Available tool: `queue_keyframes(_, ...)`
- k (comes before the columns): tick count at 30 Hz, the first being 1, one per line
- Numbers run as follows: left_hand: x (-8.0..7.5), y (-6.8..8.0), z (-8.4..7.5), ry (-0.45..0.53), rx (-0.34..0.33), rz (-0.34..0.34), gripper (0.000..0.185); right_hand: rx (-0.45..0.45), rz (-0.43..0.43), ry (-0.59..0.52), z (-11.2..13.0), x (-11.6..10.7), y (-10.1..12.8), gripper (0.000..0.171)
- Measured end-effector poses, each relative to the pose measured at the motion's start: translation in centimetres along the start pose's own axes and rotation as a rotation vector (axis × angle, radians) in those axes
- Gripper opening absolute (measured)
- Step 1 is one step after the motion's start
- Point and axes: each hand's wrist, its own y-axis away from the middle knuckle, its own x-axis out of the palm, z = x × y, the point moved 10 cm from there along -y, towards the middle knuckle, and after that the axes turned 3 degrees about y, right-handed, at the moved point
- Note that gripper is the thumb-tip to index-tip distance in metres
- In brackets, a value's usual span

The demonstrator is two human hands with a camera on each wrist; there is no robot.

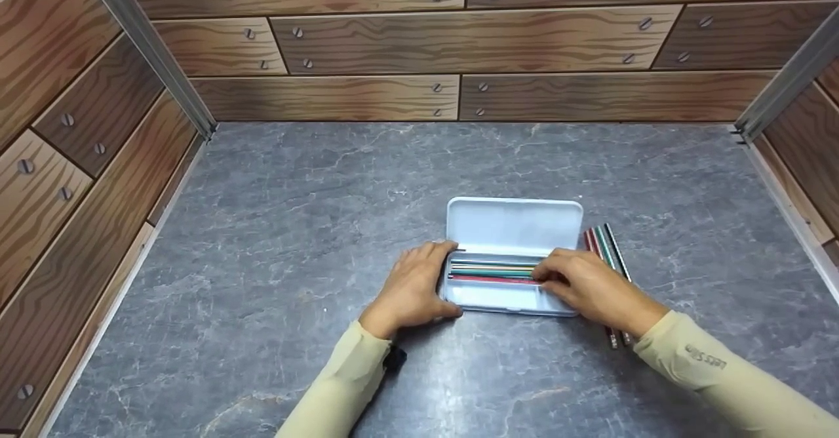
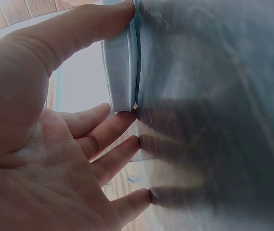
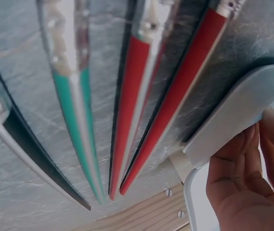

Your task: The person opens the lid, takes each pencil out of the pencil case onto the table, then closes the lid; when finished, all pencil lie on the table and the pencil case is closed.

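Note:
A pale blue pencil tin (image 1: 518, 303) lies open mid-table, its lid (image 1: 514, 225) folded back. Several coloured pencils (image 1: 491, 271) lie inside. My left hand (image 1: 413, 287) grips the tin's left end; the left wrist view shows my thumb and index finger (image 2: 103, 127) on the tin's (image 2: 120, 67) corners. My right hand (image 1: 583, 287) covers the tin's right end, fingers curled over the end of the red pencil (image 1: 491, 280) at the front. In the right wrist view those fingers (image 3: 242, 183) curl behind the tin's rim (image 3: 233, 115).
Loose pencils (image 1: 606, 241) lie on the grey marbled table (image 1: 295, 228) just right of the tin: a green one (image 3: 74, 110), two red ones (image 3: 132, 110) and a black one (image 3: 26, 144). Wood-patterned walls (image 1: 367, 44) close in the back and both sides.

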Motion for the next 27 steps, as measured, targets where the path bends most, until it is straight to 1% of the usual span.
queue_keyframes(11, 0.0, 0.0, 0.0, -0.008, 0.006, -0.004, 0.106, 0.044, -0.012, -0.036, -0.6, -0.1, 0.1, 0.015)
queue_keyframes(17, 0.0, 0.1, -0.1, -0.008, 0.019, -0.017, 0.105, 0.012, -0.025, -0.083, -0.5, -0.6, 0.0, 0.019)
queue_keyframes(22, 0.0, 0.1, -0.1, 0.000, 0.012, -0.013, 0.104, 0.005, -0.047, -0.117, -0.6, -1.0, 0.2, 0.016)
queue_keyframes(25, 0.0, 0.1, -0.1, 0.003, 0.005, -0.007, 0.104, 0.019, -0.060, -0.159, -0.8, -1.4, 0.5, 0.017)
queue_keyframes(27, -0.1, 0.1, 0.0, 0.003, 0.002, -0.004, 0.104, 0.057, -0.070, -0.198, -1.2, -1.7, 0.8, 0.018)
